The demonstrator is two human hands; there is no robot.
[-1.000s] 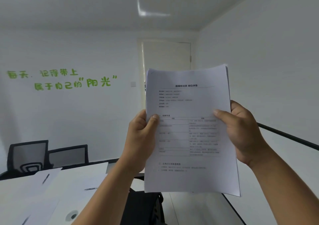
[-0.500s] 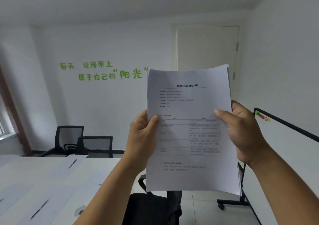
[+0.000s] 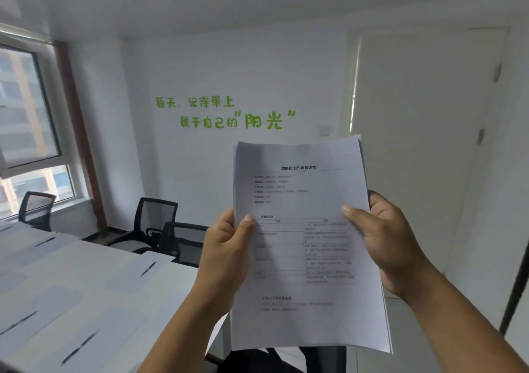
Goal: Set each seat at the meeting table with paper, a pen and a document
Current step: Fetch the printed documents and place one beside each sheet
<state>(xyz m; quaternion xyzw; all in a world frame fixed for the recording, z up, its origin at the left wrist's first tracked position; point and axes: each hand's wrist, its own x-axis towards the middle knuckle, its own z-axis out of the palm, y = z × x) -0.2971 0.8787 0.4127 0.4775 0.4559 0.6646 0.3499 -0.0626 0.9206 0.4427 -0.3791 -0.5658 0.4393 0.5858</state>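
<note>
Documents (image 3: 303,258), a stack of printed sheets with a Chinese heading and a table, stand upright in mid-air in front of the person, right of centre in the view. Left hand (image 3: 226,254) grips the stack's left edge at about nine o'clock on the page, thumb laid across the front and the other fingers curled behind the paper. Right hand (image 3: 386,241) grips the right edge at about three o'clock, thumb pressed flat on the front sheet, fingers wrapped round the back. Both forearms rise from the bottom of the view towards the stack.

Meeting table (image 3: 94,261), white, fills the area from seven to nine o'clock. Blank sheets of paper (image 3: 137,269) lie at several places along it, each with a dark pen (image 3: 147,268) resting on top; a second pen (image 3: 80,347) lies on a sheet at seven o'clock, and a third (image 3: 44,241) on a sheet towards nine o'clock. No printed page shows on the table.

Black mesh-backed chairs (image 3: 156,218) stand at the table's far end, near the middle of the view, and another chair (image 3: 35,209) stands by the window (image 3: 28,132) at nine to ten o'clock. Green lettering (image 3: 223,113) runs across the far wall at twelve o'clock, just above the stack's top edge. White door (image 3: 423,149) stands at two o'clock, behind the right hand.
</note>
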